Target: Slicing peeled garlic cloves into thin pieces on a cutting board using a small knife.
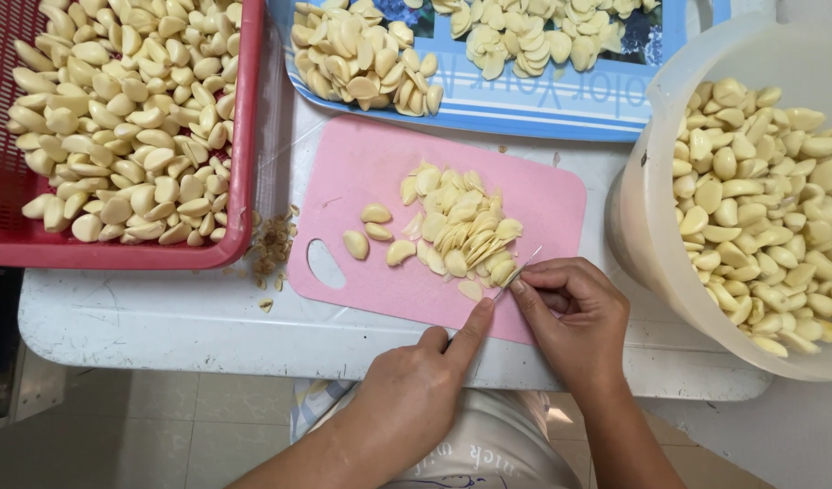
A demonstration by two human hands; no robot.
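The pale peeled garlic clove [471, 290] lies at the near edge of the pink plastic cutting board [361, 172], just beyond the left hand [407, 398], whose extended index finger touches it. The right hand [574, 317], fingers clamped on a thin steel blade [523, 265], sits just right of it; the blade slants up-right.

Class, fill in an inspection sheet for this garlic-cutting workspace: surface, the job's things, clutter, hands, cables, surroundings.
Surface: white table with a pink cutting board on it.
Job's things: pile of sliced garlic and a few whole cloves on the board; a thin blade at the pile's near edge.
Clutter: garlic trimmings between board and red basket.
Hands: right hand holds the blade; left hand has its forefinger on the board beside the blade.
Cables: nothing seen.
Surroundings: basket and white bucket hold peeled cloves; blue tray holds slices; tiled floor below.
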